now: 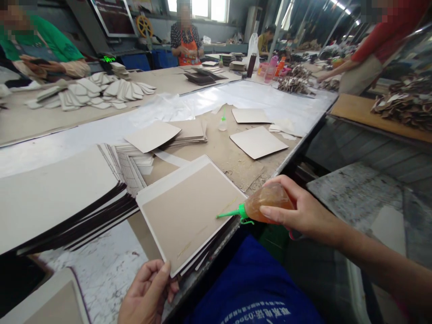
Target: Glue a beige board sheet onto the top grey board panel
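My right hand (pixel 300 207) is wrapped round a squeeze bottle (pixel 270 202) of amber liquid, tilted on its side with its green nozzle pointing left. The nozzle tip is at the surface of a beige panel with pale borders (pixel 185 207), near its right edge. Yellowish streaks of the liquid show on the panel along that side. My left hand (pixel 148 288) pinches the panel's near corner between thumb and fingers. Beneath the panel lie more dark-edged sheets. To the left a large fanned stack of pale panels (pixel 60 184) rests on the table.
Loose pale panels (pixel 258 141) and a small green-tipped bottle (pixel 222 123) lie farther back on the table. Cut pieces (pixel 91 92) are heaped at the far left. Several other people stand or sit around. The table's edge runs along my right, beside a lower grey surface (pixel 357 193).
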Demonstrator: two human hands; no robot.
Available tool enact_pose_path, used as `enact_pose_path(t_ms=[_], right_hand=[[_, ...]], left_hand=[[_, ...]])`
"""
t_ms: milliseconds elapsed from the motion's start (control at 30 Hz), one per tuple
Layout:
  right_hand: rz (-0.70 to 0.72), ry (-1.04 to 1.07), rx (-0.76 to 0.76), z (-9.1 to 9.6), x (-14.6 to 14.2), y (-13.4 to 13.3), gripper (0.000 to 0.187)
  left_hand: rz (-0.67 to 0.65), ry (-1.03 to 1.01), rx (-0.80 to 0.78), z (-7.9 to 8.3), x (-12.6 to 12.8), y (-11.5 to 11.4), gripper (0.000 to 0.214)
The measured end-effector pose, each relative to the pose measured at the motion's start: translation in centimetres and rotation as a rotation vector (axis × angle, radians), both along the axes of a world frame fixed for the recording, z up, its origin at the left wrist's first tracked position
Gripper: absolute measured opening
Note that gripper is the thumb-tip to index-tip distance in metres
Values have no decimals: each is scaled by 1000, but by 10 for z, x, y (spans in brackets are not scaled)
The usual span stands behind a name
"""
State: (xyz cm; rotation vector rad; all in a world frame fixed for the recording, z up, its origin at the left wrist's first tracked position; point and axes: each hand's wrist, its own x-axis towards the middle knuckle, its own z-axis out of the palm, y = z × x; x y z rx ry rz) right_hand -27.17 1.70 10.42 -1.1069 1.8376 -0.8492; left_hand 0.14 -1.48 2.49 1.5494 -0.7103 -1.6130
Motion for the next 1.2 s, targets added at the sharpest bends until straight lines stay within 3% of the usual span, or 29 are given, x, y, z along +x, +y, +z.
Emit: enact_pose_path(t_ms=[267, 500, 700, 933, 1200], right_hand=[[124, -221, 15, -10, 43, -13, 40], [90, -527, 35, -23, 47, -14, 48], [120, -291, 59, -21, 41, -15, 46], [180, -244, 13, -23, 50, -18, 43], [-146, -61, -36, -26, -20, 1, 51]], left_hand=[[-119, -6, -48, -8, 9, -1, 32], [-143, 18, -55, -11, 12, -1, 32], [-151, 30, -59, -14, 14, -1, 35], [-116, 23, -51, -11, 12, -1, 33], [-54, 11, -44, -10, 6, 0, 33]])
